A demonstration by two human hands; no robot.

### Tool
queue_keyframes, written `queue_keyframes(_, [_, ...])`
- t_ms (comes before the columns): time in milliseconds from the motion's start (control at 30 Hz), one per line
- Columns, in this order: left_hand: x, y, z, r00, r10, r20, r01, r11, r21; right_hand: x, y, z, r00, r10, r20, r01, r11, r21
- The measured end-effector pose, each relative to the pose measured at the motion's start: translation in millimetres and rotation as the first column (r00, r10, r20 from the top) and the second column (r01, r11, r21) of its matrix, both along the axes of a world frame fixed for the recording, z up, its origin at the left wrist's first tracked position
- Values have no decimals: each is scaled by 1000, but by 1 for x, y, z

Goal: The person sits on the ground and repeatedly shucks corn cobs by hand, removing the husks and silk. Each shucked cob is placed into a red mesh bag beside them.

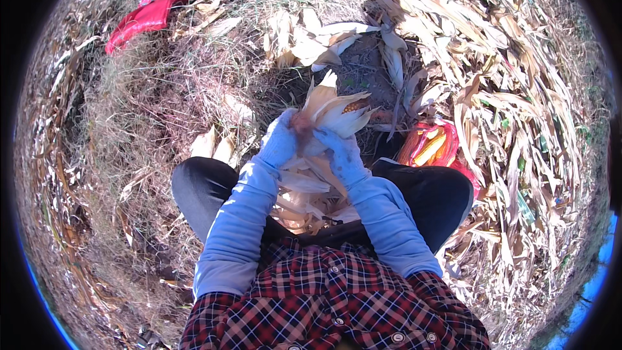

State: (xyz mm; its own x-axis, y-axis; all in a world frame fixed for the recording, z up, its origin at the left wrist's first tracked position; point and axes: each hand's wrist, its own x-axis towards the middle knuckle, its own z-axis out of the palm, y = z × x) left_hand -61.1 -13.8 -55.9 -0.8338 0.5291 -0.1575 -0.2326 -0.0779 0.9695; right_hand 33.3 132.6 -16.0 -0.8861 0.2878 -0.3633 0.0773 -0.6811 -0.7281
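Both hands, in pale gloves, meet at an ear of corn (350,108) in front of my crossed legs. Its pale husk (324,102) is spread partly apart, and a patch of orange kernels shows on the right side. My left hand (281,140) is closed at the left side of the husk, by a brownish tuft of silk (302,123). My right hand (341,150) grips the husk from below and to the right. The fingertips of both hands are partly hidden by husk leaves.
Loose husks (303,185) lie between my legs. By my right knee stands a red mesh bag (447,145) with orange-yellow ears inside. A red sack (146,18) lies on dry grass at the far left. Dry corn stalks and leaves (499,116) heap up along the right.
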Motion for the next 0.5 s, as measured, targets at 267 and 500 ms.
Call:
queue_keyframes(267, [2, -2, 18, 969, -100, -226, 62, 983, -172, 3, 5, 11, 989, 145, -25, -140, 980, 144])
queue_keyframes(500, [1, 7, 25, 891, -15, -453, -159, 926, -343, -1, -5, 15, 985, 162, 66, -173, 959, 226])
